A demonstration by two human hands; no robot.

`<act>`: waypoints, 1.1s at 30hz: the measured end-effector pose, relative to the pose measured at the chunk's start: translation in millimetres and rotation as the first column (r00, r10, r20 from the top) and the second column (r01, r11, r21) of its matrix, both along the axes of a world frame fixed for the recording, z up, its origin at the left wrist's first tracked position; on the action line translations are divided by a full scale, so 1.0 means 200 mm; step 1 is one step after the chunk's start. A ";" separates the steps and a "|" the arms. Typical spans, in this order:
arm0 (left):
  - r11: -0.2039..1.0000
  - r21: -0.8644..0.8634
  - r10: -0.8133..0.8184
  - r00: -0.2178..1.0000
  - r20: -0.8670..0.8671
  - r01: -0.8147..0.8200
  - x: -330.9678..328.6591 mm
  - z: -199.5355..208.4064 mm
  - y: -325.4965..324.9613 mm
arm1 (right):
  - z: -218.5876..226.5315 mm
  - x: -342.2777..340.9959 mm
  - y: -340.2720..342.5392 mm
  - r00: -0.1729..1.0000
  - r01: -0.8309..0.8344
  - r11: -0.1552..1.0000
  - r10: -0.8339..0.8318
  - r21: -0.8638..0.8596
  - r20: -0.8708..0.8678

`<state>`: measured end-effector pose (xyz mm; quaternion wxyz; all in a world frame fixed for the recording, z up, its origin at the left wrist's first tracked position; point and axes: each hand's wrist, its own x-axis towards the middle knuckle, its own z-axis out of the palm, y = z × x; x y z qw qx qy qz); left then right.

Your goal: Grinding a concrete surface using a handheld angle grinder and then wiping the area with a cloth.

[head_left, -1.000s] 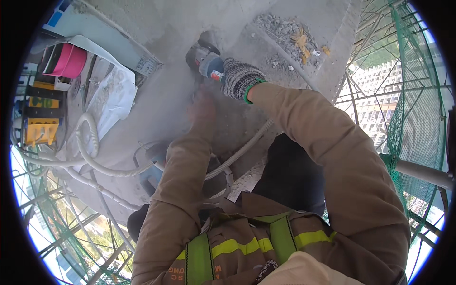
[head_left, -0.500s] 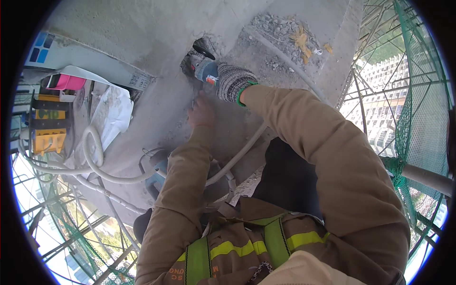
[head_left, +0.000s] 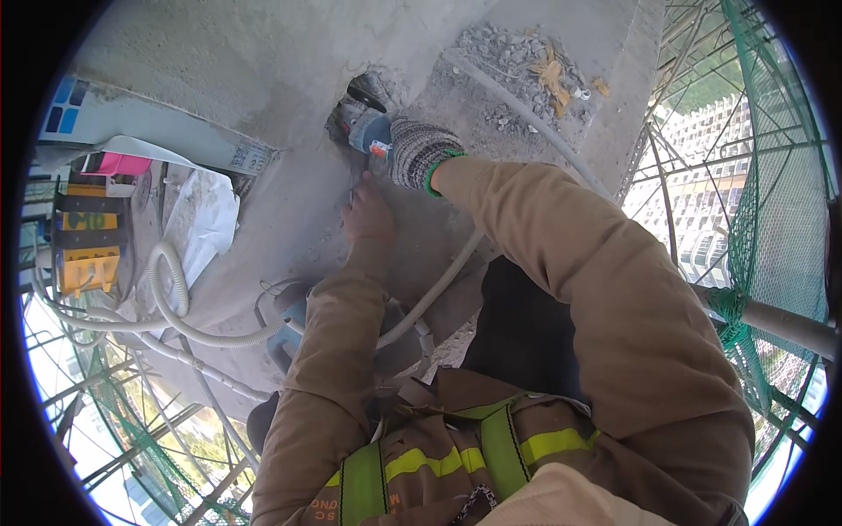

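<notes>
In a knitted grey glove with a green cuff, my right hand (head_left: 423, 155) grips a blue angle grinder (head_left: 372, 131). The grinder's black disc (head_left: 367, 96) reaches into a rough hole (head_left: 346, 118) broken in the grey concrete. Just below the grinder, my bare left hand (head_left: 368, 215) rests close to the concrete with its fingers closed. A thin dark strip shows by its fingertips, and I cannot make out what it is. Dust hazes the area around both hands.
Rubble (head_left: 517, 74) and a pale pipe (head_left: 531, 114) lie beyond my right arm. A ribbed hose (head_left: 219, 331) loops across at the left, near a yellow-and-black case (head_left: 88, 241) and a white sheet (head_left: 206, 215). Green netting (head_left: 772, 175) and scaffolding border the edge at the right.
The dust around my hands has thinned, so my left hand shows more clearly. The whole view has shifted slightly; the grinder stays at the hole in my right hand.
</notes>
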<state>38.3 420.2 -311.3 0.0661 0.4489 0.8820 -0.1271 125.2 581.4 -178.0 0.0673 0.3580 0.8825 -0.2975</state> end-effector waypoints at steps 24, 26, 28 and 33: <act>0.998 0.046 -0.046 0.997 -0.069 0.049 0.01 -0.01 -0.02 | -0.06 -0.02 0.02 0.999 -0.043 0.999 0.043 0.008 -0.011; 0.998 0.041 -0.048 0.997 -0.065 0.051 0.01 -0.02 -0.02 | -0.05 -0.02 0.02 0.999 -0.043 0.999 0.043 -0.004 -0.004; 0.999 0.035 -0.036 0.998 -0.053 0.038 0.01 -0.03 -0.01 | -0.04 -0.02 0.02 0.999 -0.046 0.999 0.046 -0.006 -0.012; 0.997 0.067 -0.043 0.993 -0.108 0.050 0.01 -0.05 -0.01 | -0.04 -0.03 0.02 0.999 -0.052 0.999 0.052 -0.002 0.016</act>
